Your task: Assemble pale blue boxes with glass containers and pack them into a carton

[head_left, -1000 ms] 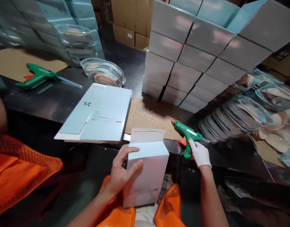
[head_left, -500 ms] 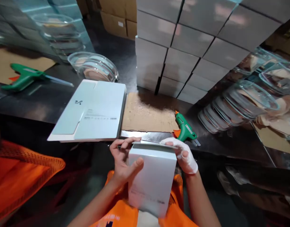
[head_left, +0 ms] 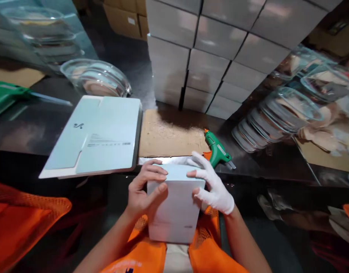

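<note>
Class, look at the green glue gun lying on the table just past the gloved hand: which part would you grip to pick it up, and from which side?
Probably the glue gun handle, the thick end lying nearest the gloved right hand. Come from the near side: its orange-tipped nozzle points away toward the stacked boxes, so the handle end lies nearest and open to that hand.

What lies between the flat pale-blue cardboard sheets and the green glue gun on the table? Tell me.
In the head view, a brown cardboard mat lies between the flat pale-blue cardboard sheets and the green glue gun, flat on the dark table.
</note>
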### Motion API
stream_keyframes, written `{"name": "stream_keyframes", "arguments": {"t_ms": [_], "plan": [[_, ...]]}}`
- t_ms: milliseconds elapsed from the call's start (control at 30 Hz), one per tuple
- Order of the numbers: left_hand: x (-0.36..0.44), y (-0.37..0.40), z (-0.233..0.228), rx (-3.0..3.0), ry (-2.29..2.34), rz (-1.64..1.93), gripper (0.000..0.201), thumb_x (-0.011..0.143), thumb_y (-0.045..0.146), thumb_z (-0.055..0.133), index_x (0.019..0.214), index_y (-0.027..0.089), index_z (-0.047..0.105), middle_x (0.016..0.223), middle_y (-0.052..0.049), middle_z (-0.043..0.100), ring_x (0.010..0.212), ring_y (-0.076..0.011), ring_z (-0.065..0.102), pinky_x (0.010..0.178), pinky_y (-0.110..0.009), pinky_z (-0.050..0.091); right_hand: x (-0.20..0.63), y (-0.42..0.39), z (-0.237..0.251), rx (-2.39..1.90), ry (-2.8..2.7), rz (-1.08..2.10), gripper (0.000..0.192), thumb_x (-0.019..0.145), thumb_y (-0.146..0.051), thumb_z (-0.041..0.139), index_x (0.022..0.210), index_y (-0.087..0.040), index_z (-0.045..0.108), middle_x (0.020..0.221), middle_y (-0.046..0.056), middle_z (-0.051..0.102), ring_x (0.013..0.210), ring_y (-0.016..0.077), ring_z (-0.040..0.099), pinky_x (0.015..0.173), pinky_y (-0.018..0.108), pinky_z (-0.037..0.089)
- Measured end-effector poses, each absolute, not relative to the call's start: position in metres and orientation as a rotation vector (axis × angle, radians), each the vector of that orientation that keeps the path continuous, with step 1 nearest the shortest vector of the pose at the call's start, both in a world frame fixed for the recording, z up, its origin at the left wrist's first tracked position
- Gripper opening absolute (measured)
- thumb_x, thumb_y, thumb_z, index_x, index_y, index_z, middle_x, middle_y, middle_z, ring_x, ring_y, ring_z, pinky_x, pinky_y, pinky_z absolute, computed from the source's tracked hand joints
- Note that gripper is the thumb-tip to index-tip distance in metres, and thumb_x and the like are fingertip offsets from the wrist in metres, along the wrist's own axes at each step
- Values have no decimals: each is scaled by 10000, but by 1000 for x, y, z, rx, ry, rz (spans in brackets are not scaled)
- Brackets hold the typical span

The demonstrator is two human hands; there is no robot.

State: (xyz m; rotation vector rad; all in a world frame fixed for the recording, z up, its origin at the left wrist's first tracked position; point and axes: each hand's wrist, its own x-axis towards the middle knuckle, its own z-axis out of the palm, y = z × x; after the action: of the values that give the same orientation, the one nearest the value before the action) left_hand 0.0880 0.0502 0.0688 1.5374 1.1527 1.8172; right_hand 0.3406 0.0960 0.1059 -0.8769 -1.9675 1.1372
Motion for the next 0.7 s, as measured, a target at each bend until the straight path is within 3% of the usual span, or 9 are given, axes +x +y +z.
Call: {"name": "stream_keyframes", "arguments": {"t_ms": [67,100,167,233,333,433,533,600,700], "plan": [[85,51,78,1402,1263,1961,77,937,317,759,913,258,715,960,-3,751,1054,-234,720,1120,-541,527,353,82,95,-1083,-1749,1062,894,726,-798,815,1430,-283,619,1551,158,528,1386,319,588,1113,456,531],[85,51,81,1284,1342,2050,64,932,297,765,941,263,711,1012,11,746,1105,-232,710,1171,-543,489,359,72,89,-1192,-1651,1041,934,682,-855,796,1387,-264,639,1423,153,620,1246,300,665,1016,411,582],[91,48,85,1012,1480,2198,115,927,297,774,1012,281,699,1115,34,733,1208,-230,679,1251,-528,418,368,47,77,-1343,-1556,1132,815,683,-923,721,1103,-225,749,1025,92,736,864,237,715,779,334,610],[103,42,83,796,1547,2210,166,935,340,771,1063,296,675,1189,39,719,1249,-230,662,1252,-504,425,370,23,68,-1403,-1498,1342,741,659,-917,744,880,-211,768,810,61,731,699,224,680,683,335,599],[119,30,72,825,1524,1955,232,940,432,756,1060,277,632,1238,-19,709,1249,-269,673,1144,-508,532,376,4,72,-1509,-1238,1352,640,662,-775,847,954,-208,804,928,97,800,813,277,741,781,390,631],[116,18,64,1254,1621,1753,322,876,457,821,1050,262,632,1286,-84,689,1331,-321,634,1218,-560,458,392,12,95,-1539,-1236,1312,511,747,-631,850,997,-186,816,957,108,812,836,266,752,779,382,634],[103,16,58,1743,1587,1550,667,724,548,926,1267,281,647,1469,-140,628,1442,-399,549,1259,-607,402,402,32,114,-1418,-1755,1418,309,845,-487,800,955,-199,827,893,60,806,797,228,745,744,321,608],[99,20,50,1906,1467,1316,930,659,636,926,1450,280,591,1549,-172,597,1453,-452,543,1222,-634,436,398,48,120,-1277,-2182,1295,274,901,-456,747,788,-214,808,728,21,761,678,183,706,683,270,566],[99,25,28,1819,1433,985,884,702,622,873,1478,302,597,1453,-134,699,1318,-438,672,1134,-592,531,394,83,140,-1011,-2502,1027,370,908,-543,752,701,-239,791,644,10,726,630,164,679,673,254,542]]}}
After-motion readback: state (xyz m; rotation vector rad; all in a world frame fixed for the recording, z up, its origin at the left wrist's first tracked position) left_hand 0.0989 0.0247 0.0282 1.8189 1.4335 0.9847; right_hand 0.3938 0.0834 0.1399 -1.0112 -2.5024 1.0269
